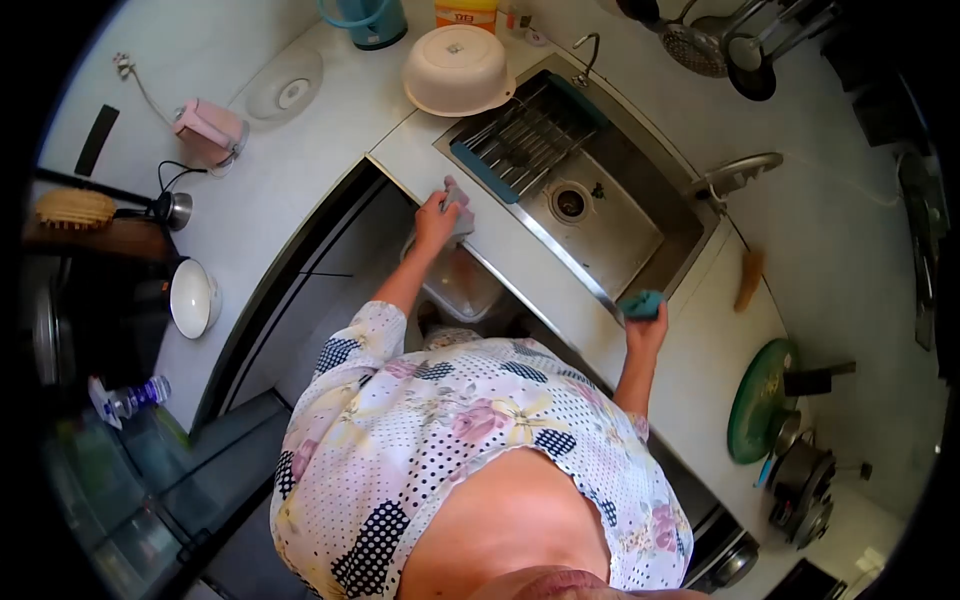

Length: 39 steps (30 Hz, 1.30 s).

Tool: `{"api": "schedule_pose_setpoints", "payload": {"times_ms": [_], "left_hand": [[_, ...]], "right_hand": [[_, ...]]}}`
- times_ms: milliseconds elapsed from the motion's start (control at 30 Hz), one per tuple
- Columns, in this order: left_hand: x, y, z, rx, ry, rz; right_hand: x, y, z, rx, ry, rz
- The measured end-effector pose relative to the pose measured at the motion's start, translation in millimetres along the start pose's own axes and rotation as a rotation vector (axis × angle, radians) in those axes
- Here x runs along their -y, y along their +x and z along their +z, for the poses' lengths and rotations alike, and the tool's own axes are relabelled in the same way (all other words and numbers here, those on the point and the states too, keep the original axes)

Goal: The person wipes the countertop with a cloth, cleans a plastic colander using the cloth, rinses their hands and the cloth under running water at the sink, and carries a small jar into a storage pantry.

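My left hand (434,222) is closed on a greyish-pink cloth (459,212) at the front edge of the white counter (540,270), left of the sink. My right hand (648,334) grips a teal cleaning pad (640,304), sponge or folded cloth, by the sink's right front corner. Between and beyond both hands lies the steel sink (622,232), its drain visible. A dish rack (540,135) with teal ends spans the sink's left part. Below my left hand, a clear plastic bin (462,285) shows under the counter edge.
An upturned pale basin (455,70) stands behind the rack. The faucet (738,178) juts in from the right. Along the left counter are a pink kettle (210,132) and a white bowl (194,298). A green round board (762,402) leans at right, near a brush (748,280).
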<state>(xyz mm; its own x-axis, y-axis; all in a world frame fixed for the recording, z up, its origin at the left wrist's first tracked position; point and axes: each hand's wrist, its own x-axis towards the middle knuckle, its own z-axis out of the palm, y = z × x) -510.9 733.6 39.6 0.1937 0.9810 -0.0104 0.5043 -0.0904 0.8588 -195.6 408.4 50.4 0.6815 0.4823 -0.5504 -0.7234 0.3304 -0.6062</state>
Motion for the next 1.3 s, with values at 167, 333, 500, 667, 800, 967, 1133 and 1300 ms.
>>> {"api": "schedule_pose_setpoints", "payload": {"times_ms": [167, 333, 500, 667, 800, 967, 1133, 1300], "left_hand": [[-0.6, 19.9, 54.0, -0.216, 0.299, 0.230], [4.9, -27.3, 153.8, 0.120, 0.026, 0.227], [-50.4, -75.4, 189.2, 0.417, -0.249, -0.156], [-78.3, -87.9, 159.7, 0.361, -0.322, -0.022], [-60.3, -99.1, 149.7, 0.358, -0.286, -0.071], [-93.0, -105.4, 129.1, 0.436, -0.423, -0.068], [-52.2, -93.1, 132.6, 0.517, 0.149, -0.031], [-39.1, -101.8, 116.6, 0.373, 0.267, 0.014]], "right_hand": [[65.7, 26.3, -57.9, -0.005, -0.074, -0.018], [91.0, 65.6, -69.5, 0.089, -0.092, -0.004], [82.2, 87.6, -35.5, 0.211, -0.097, 0.078], [92.8, 126.3, -25.2, 0.483, -0.036, 0.112], [106.3, 135.5, -9.0, 0.402, 0.073, 0.147], [102.3, 190.2, -27.6, 0.324, -0.016, 0.202], [96.9, 199.6, -13.7, 0.230, -0.250, -0.042], [146.1, 192.1, 43.6, -0.016, 0.018, -0.117]]}}
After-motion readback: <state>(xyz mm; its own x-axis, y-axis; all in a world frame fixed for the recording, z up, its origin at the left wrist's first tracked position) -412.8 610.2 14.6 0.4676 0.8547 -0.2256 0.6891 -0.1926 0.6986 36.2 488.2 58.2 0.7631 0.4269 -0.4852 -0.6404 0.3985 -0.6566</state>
